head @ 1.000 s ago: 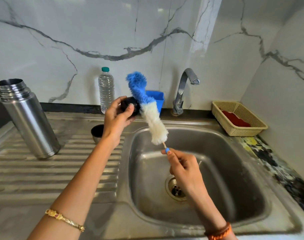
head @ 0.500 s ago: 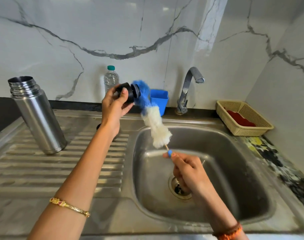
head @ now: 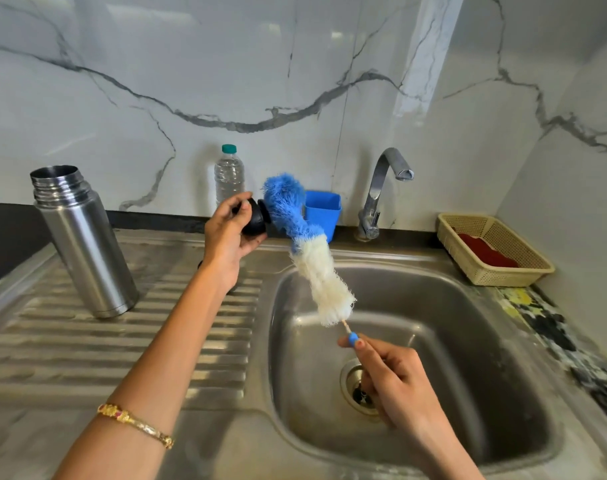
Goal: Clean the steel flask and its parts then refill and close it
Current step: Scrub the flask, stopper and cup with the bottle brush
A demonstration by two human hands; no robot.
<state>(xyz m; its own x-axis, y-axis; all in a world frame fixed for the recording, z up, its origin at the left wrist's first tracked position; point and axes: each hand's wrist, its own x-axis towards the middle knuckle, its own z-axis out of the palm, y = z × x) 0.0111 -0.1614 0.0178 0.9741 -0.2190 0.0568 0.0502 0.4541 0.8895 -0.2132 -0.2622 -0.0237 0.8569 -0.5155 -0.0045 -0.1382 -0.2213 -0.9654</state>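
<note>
I note white marble-look wall panels (head: 226, 81) with grey veining, meeting at a right-hand corner; bright glare.

Plenty of open room down in the sink basin (head: 468, 341), nothing in there but the drain (head: 359, 393). Left side partly blocked by the open steel flask (head: 84, 244) standing on the ridged drainboard (head: 122, 341), bare ridges in front of it. Back edge crowded: water bottle (head: 228, 174), blue cup (head: 322, 211), tap (head: 381, 188) arching over the basin, basket (head: 492, 252) in the right corner.
</note>
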